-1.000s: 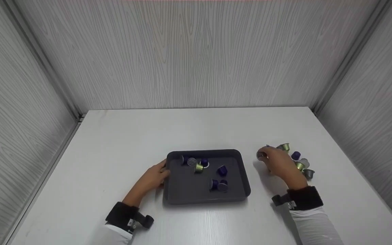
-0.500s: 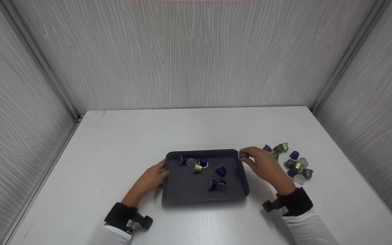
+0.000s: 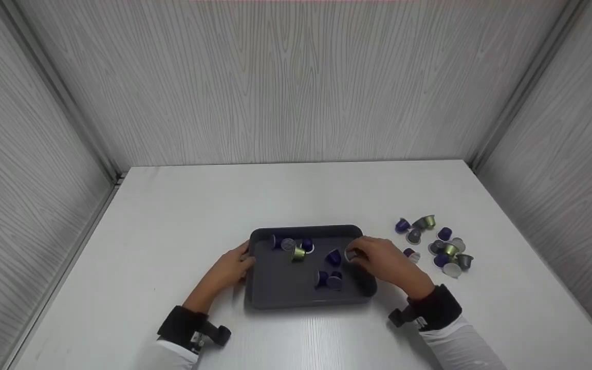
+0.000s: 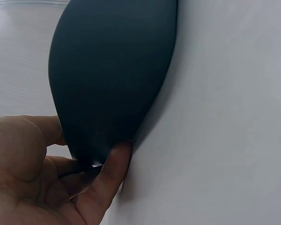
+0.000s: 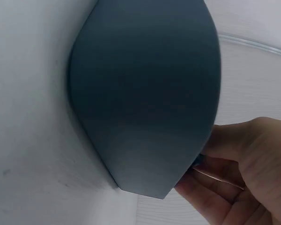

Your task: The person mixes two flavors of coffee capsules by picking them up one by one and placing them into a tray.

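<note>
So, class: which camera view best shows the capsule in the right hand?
The head view: the grey capsule shows in the right hand over the tray. The right wrist view shows only fingers and tray; the left wrist view misses it.

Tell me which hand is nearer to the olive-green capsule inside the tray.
Left, by a small margin. The left hand grips the tray's left rim, just left of the olive-green capsule. The right hand holds a grey capsule over the tray's right side.
</note>
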